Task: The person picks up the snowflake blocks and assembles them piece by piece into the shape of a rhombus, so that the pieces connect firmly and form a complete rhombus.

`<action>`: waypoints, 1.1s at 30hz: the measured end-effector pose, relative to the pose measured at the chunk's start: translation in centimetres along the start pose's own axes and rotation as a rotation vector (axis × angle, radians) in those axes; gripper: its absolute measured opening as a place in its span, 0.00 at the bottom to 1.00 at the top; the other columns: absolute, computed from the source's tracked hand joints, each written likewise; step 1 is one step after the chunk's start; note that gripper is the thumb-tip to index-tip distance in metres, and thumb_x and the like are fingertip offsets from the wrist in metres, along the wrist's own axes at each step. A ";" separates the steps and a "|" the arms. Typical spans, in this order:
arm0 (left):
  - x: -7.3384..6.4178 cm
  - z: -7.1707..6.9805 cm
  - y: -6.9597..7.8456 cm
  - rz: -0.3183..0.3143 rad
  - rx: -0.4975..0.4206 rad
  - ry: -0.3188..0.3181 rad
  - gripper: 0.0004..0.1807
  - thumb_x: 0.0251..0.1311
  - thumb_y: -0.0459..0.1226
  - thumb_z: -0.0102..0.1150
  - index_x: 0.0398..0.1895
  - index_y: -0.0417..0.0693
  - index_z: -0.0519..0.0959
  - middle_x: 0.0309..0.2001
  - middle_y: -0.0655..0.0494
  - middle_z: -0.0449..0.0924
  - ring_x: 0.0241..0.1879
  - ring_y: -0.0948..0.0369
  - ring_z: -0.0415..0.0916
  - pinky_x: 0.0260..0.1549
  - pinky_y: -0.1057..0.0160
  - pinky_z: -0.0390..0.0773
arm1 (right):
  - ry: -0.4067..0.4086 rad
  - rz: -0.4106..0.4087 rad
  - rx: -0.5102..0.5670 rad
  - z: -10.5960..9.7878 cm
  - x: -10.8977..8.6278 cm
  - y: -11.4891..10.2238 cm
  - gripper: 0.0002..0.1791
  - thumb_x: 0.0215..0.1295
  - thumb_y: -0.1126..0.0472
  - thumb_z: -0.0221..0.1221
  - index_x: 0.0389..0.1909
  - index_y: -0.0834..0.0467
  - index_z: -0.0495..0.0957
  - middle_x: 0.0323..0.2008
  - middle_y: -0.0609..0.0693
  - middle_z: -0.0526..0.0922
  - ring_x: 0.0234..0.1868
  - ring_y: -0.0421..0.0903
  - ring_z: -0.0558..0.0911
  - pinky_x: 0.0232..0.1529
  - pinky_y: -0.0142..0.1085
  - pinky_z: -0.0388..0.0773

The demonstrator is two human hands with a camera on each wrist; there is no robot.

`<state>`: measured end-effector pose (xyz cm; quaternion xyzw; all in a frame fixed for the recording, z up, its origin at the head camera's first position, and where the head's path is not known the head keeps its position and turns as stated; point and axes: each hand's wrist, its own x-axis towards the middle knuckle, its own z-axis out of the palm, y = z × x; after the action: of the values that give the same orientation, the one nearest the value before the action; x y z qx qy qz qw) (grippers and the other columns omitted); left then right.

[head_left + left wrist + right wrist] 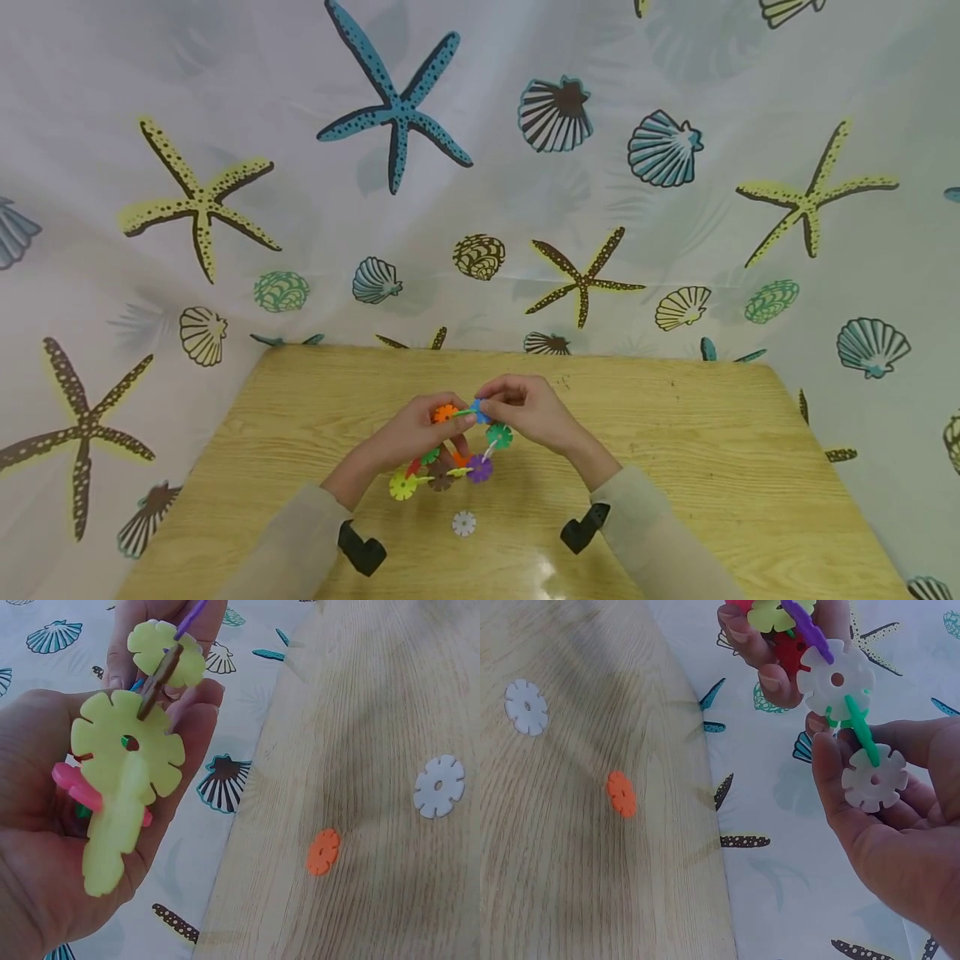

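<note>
Above the table, a chain of slotted plastic snowflake discs hangs between my two hands. My left hand [412,429] grips its left side, near an orange disc [446,413]. Fingers and thumb of my right hand [536,412] pinch a blue disc [480,409] at the top. Below that follow a green disc [499,436], a purple disc [480,468], a brown disc [441,477] and a yellow disc [402,486]. Seen from the left wrist, a yellow disc [112,742] lies over the palm. White discs [875,787] show near the right fingers in that wrist's view.
A loose white disc [463,523] lies on the wooden table [675,467] in front of the hands. Beyond it, under the chain, lies a loose orange disc [323,852]. A cloth [480,167] printed with starfish and shells hangs behind the table's far edge.
</note>
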<state>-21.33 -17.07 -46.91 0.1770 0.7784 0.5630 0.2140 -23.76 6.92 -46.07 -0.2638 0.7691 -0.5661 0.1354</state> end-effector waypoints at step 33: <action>-1.3 -1.8 -0.2 0.061 -0.058 0.065 0.17 0.81 0.42 0.54 0.58 0.36 0.75 0.28 0.46 0.84 0.22 0.57 0.85 0.31 0.56 0.89 | 0.100 0.089 -0.056 2.0 1.3 5.5 0.12 0.79 0.64 0.57 0.51 0.68 0.84 0.41 0.59 0.89 0.37 0.42 0.85 0.45 0.46 0.88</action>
<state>-21.22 -19.28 -46.39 0.1761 0.7626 0.5970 0.1762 -25.16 5.78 -51.77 -0.2045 0.8013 -0.5504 0.1145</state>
